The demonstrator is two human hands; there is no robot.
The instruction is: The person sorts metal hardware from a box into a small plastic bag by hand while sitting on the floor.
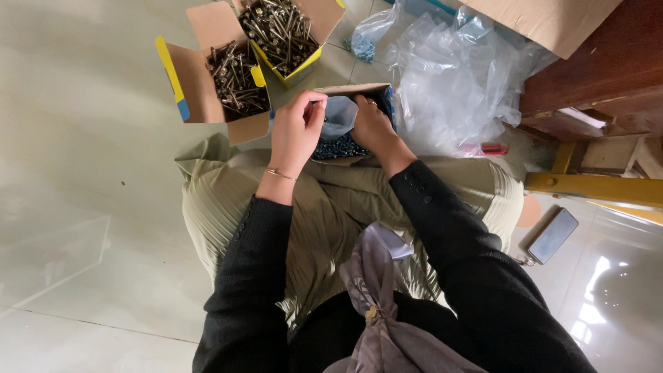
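I see the pale tiled floor (76, 173) filling the view, with my lap in a pleated olive skirt (324, 207) at the centre. At two o'clock lies a heap of clear plastic bags (459, 76), and past it, at one o'clock, the flap of a big brown carton (545, 21). At eleven o'clock stand two open cardboard boxes with yellow edges: the left box (207, 83) carries a blue patch on its yellow flap, the upper box (290, 34) stands just beside it, and both are full of dark long screws (235, 79).

At twelve o'clock, on my knees, sits a small open box (359, 90) lined with a bluish bag, with dark bluish screws in it. My right hand (373, 124) is dipped into this box, its fingers hidden, so I cannot tell their grip. My left hand (297, 128) pinches the bag's edge (335, 110) at the box's left rim, fingers narrow.

At four o'clock a phone (552, 235) lies face up on the floor.
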